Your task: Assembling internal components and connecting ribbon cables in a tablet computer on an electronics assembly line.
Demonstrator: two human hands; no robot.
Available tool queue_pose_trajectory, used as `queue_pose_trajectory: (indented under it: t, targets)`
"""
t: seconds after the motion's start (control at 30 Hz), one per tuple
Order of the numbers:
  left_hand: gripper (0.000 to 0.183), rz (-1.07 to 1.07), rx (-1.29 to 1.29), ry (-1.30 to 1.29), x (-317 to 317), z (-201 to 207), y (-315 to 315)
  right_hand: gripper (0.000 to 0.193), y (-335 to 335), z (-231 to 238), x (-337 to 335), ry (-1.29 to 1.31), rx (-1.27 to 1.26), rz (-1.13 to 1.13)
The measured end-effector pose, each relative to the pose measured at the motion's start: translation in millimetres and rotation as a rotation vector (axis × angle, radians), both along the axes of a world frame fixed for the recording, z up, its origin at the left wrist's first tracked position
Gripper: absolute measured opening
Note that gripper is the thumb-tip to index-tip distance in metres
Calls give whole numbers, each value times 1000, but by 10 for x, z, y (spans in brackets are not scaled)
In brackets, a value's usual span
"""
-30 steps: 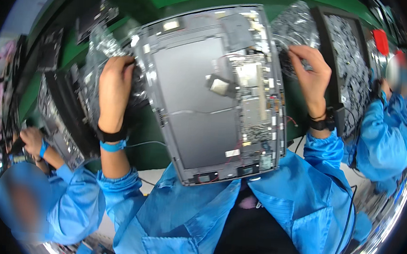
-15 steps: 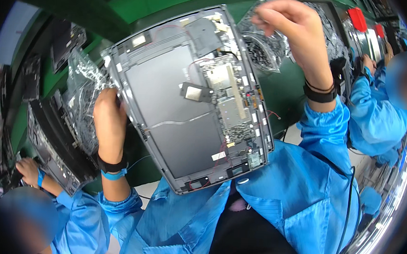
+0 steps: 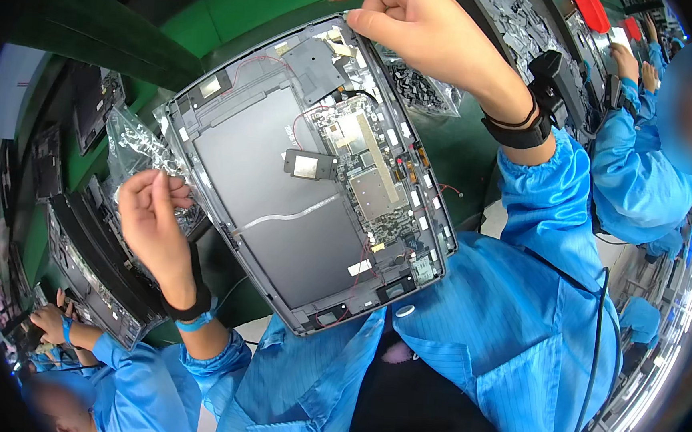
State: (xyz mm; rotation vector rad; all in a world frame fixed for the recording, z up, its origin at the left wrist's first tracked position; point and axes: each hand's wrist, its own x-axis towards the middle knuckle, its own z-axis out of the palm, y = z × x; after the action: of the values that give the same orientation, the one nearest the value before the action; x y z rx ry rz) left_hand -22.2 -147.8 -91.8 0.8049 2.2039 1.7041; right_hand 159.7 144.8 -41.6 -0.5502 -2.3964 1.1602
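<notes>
In the head view, an open, dark-grey rectangular device housing (image 3: 266,158) lies slantwise at the centre, its near edge by the person's blue jacket (image 3: 508,308). A black oblong module with a silver face (image 3: 308,165) rests across its grey inner panel, left of a component-covered circuit board (image 3: 400,220). The left hand (image 3: 149,214), loosely curled, is just beside the housing's left edge; whether it pinches anything, I cannot tell. The right hand (image 3: 423,33), thumb and forefinger parted with nothing visible between, is at the far right corner.
</notes>
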Motion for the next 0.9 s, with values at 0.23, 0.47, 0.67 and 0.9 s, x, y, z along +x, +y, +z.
queue_pose_trajectory:
  t: [0.23,0.47,0.67,0.9]
  targets:
    - [18,-179,326,-313,241,458,50,26,-176,-22,-20,60,471,-72]
    - [29,-323,265,-359,534,619,301,10,-284,-13,-149,74,760,-84]
    - [24,-325,234,-294,533,498,409,9,-352,47,-107,-41,744,-52]
    - [20,-335,324,-312,533,478,407,5,-318,25,-159,-5,816,-2]
